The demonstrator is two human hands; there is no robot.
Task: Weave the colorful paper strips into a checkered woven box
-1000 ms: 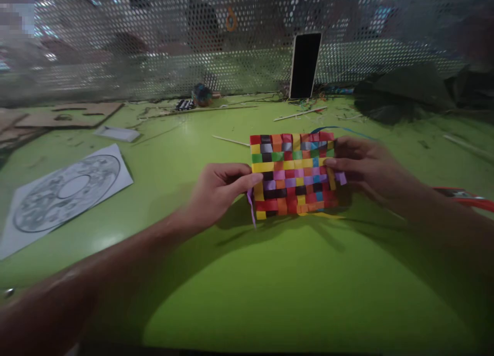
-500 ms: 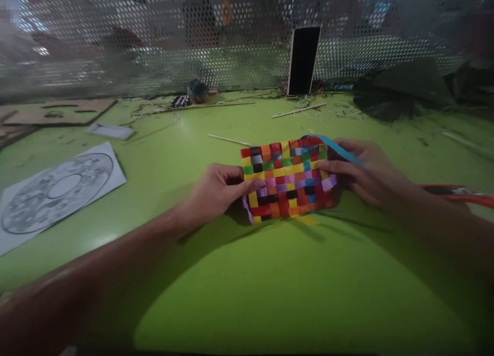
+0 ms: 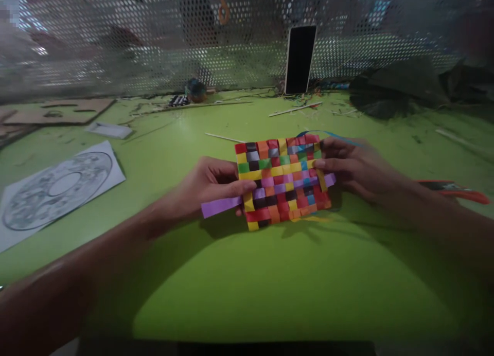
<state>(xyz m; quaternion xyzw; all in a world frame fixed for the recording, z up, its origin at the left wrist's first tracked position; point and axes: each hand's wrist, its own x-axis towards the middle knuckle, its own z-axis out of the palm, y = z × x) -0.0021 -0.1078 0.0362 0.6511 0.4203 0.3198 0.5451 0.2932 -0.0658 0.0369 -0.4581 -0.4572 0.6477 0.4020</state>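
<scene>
The flat rectangular mat woven from glossy multicoloured strips [image 3: 283, 183] is held over the table between the two hands, one checkered face toward the wearer; its long axis runs left to right, the right end sitting a little higher in view; whether its lower edge touches the table I cannot tell. At the left, a flat purple strip end [image 3: 221, 207] points leftward and slightly down; the left hand [image 3: 208, 183] pinches the left edge, thumb across the front, the other fingers mostly hidden behind. At the right, a short purple tab [image 3: 331, 180] juts rightward, and a thin blue strip [image 3: 335, 136] arches from the top edge over the right hand [image 3: 355, 168]; that hand pinches the right edge, its other fingers curled and partly hidden.

On the glossy lime-green table [image 3: 247, 289], from the left, lie a white paper sheet printed with a grey ring [image 3: 65, 183], a brown slotted cardboard piece [image 3: 27, 117] behind it, a pale stick [image 3: 224, 138] near the mat and, beside the right forearm, an orange-red-handled tool [image 3: 455, 189], partly covered; a black-screened, white-edged phone [image 3: 300, 60] stands upright before a grey perforated panel [image 3: 154, 42]; a dark crumpled mass [image 3: 401, 88] lies to its right.
</scene>
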